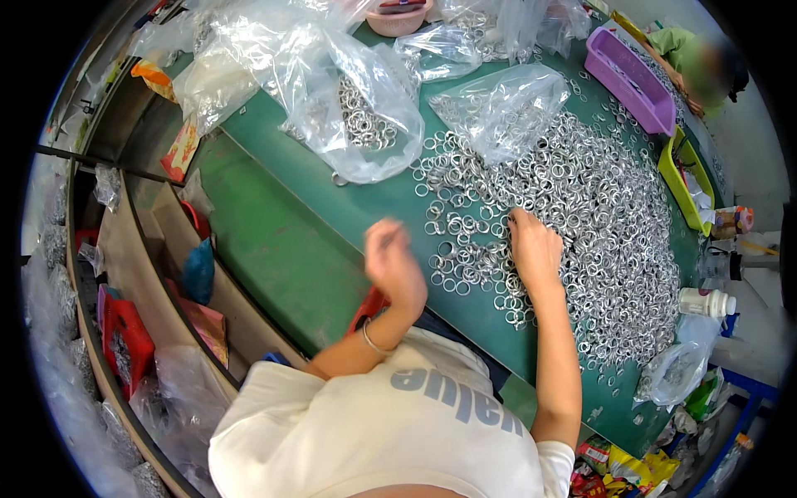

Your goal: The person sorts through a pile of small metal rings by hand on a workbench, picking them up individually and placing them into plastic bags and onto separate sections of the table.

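At the centre of the frame, your right hand (535,249) lies palm down on the near-left edge of the heap of silver metal rings (581,224), fingers bent into the rings; whether they pinch one is hidden under the hand. Your left hand (392,264) hangs just left of it, blurred, raised off the green table (290,249), loosely curled, and you cannot tell whether it holds anything. The rings spread from your right hand toward the upper right of the frame, so that hand is the nearer one; only loose stragglers lie between the two hands.

Above the hands, a clear plastic bag (357,124) lies open with more rings inside, and a second clear bag (502,108) rests on the top of the heap. In the upper right stands a purple tray (631,79), its contents unclear, with a yellow-green bin (685,187) below it at the table's edge. A white bottle (706,303) lies at right.
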A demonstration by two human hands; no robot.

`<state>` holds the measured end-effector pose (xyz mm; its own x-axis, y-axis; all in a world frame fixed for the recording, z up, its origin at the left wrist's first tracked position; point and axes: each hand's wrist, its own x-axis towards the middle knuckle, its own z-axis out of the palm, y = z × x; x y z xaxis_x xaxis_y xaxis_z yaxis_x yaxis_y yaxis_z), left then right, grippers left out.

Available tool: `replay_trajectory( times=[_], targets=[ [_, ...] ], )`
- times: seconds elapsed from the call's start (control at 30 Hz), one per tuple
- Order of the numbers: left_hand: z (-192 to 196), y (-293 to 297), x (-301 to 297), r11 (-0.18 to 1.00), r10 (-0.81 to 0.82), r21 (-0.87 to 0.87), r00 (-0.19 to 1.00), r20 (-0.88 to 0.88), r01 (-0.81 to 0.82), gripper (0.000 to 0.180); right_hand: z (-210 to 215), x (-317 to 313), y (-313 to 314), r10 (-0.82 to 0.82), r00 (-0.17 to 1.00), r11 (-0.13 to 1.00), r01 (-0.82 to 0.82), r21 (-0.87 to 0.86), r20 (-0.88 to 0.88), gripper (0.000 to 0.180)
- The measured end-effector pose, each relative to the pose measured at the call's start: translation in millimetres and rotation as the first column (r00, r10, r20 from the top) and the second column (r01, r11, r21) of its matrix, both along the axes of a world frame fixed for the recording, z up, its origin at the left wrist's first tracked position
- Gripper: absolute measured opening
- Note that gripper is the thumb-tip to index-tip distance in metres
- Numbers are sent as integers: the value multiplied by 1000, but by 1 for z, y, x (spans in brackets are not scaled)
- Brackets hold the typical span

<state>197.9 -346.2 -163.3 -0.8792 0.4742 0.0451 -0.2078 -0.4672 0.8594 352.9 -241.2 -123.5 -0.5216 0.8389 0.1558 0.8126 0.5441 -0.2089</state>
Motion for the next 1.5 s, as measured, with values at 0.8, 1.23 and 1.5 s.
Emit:
replay_trajectory(
  times=[0.8, 1.23, 1.5],
  targets=[
    [-174, -169, -73, 177, -698, -661, 567, 438, 729, 19, -12, 8, 8, 114, 991, 992, -110, -61, 66, 9],
    [-182, -184, -94, 600, -661, 469, 72, 747, 648, 48, 7, -1, 2, 112, 981, 985, -89, -146, 159, 11],
    [-131, -158, -92, 433, -810, 508, 74, 582, 745, 38, -6, 17, -17, -147, 948, 978, 96, -187, -282, 16]
  ],
)
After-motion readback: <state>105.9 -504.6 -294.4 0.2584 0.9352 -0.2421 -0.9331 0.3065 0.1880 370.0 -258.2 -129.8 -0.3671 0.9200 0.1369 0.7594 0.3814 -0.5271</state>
